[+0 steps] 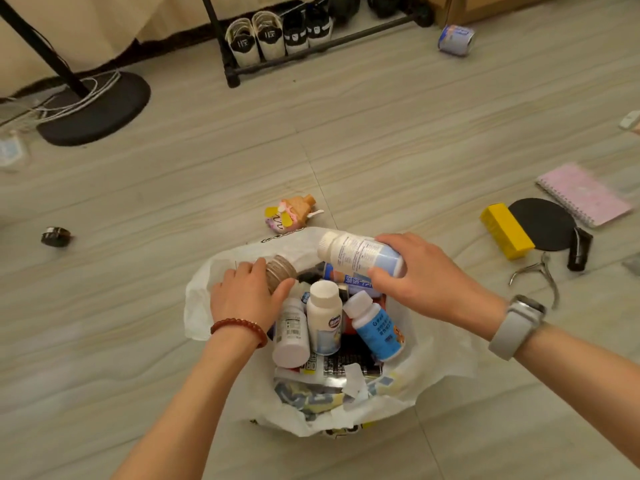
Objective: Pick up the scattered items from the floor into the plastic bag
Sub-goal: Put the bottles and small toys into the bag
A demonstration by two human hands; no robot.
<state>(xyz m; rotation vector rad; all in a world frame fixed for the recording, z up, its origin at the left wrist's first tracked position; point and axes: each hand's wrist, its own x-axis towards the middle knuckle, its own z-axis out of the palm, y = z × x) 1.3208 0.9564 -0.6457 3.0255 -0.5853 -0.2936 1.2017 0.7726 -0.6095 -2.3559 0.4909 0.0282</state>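
Observation:
A white plastic bag (426, 368) lies open on the floor in the lower middle, holding several white bottles and packets. My left hand (244, 296) is over the bag's left side, closed around a spool of brown twine (281, 271). My right hand (422, 277) holds a white bottle with a pale blue label (356, 252) on its side above the bag's far rim. Just beyond the bag lies a small pink and yellow toy (291, 213).
To the right lie a yellow block (505, 230), a black paddle (543, 223), a pink spiral notebook (585, 194), metal clippers (540, 275). A can (456, 39) lies far right, a small black object (55, 236) left, a stand base (93, 109) and shoe rack (277, 39) behind.

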